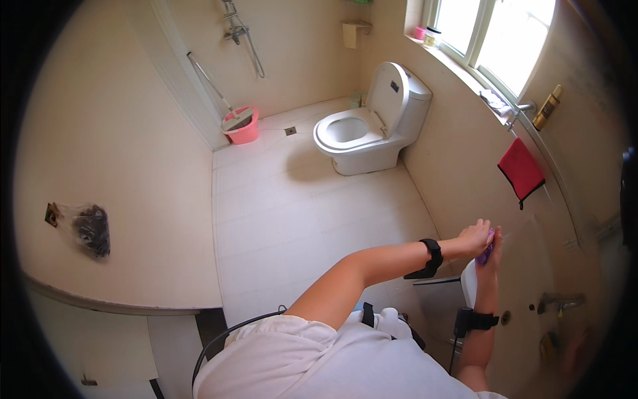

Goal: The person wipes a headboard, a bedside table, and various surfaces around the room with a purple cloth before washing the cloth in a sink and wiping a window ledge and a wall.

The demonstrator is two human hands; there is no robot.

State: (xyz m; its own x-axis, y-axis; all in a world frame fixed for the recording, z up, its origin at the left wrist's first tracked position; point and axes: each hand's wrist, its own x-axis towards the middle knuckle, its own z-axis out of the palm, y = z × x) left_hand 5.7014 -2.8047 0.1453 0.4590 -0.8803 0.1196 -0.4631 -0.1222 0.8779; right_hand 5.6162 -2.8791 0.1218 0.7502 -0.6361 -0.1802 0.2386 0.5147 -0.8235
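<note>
My left hand and my right hand meet over the near edge of a white washbasin at the right. A small purple thing is pressed between them; my fingers cover much of it, and its kind cannot be told. The fingers of my left hand curl over it, with my right hand against its other side. A metal faucet stands at the basin's far right. Each wrist wears a black strap.
A red cloth hangs from a rail beside the window sill. Further off stand a white toilet with raised lid and a pink bucket holding a mop. A dark bundle in clear plastic hangs on the left wall.
</note>
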